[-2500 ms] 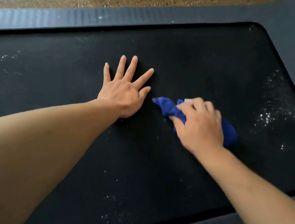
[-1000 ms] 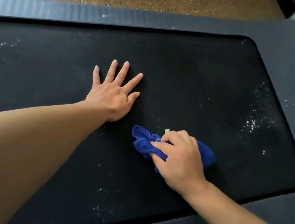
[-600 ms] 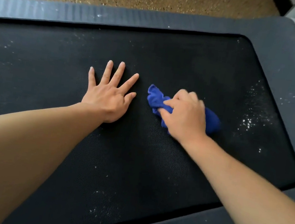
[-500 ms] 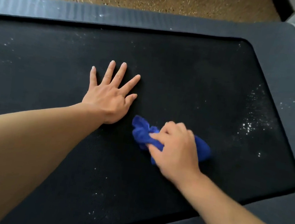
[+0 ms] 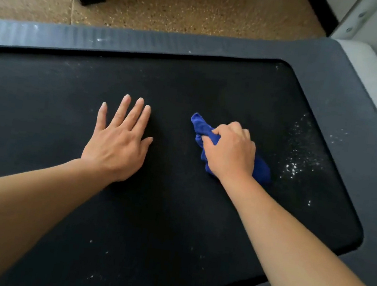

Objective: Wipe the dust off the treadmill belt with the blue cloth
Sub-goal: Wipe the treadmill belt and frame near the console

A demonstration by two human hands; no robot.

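- The left hand (image 5: 117, 142) lies flat on the treadmill belt (image 5: 172, 213), left of centre.
- The right hand (image 5: 229, 152) sits to its right, well apart, on top of the cloth (image 5: 200, 126), which rests on the belt.
- A dust patch (image 5: 298, 163) lies on the belt just right of the cloth.
- The side rail (image 5: 124, 40) runs along the belt's far edge, with the floor (image 5: 201, 6) behind it.
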